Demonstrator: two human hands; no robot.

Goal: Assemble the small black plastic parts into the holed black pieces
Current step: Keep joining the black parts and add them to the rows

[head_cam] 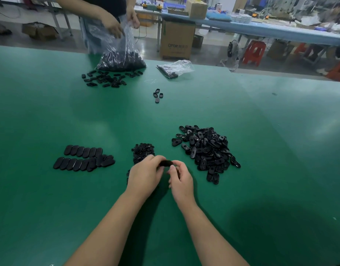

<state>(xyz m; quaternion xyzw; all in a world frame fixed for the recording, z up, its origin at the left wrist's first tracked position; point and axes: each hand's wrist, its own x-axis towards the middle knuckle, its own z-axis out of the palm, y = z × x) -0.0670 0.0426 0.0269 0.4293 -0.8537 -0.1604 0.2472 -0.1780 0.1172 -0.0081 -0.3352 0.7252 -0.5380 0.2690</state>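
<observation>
Left hand (144,174): your fingers curl round one end of a black piece (166,163), pinching it above the table (50,112).
Right hand (179,178): your fingers curl in and your thumb meets the other end of the same piece; the two hands nearly touch.
Black piece: held between your fingertips, clear of the table; whether a small part sits in it cannot be told.
Small parts (143,151): a low heap just beyond your left fingers, partly hidden by that hand.
Holed pieces (207,148): a larger heap to the right of your right fingers, near them.
Finished rows (83,158): two overlapping rows of oval pieces, well left of your left fingers.
Stray pieces (158,95): a few, far beyond your fingertips.
Far edge: another person's hands (115,25) hold a clear bag (119,54) of black parts, with loose parts (107,78) before it; a smaller bag (175,69) lies to its right.
</observation>
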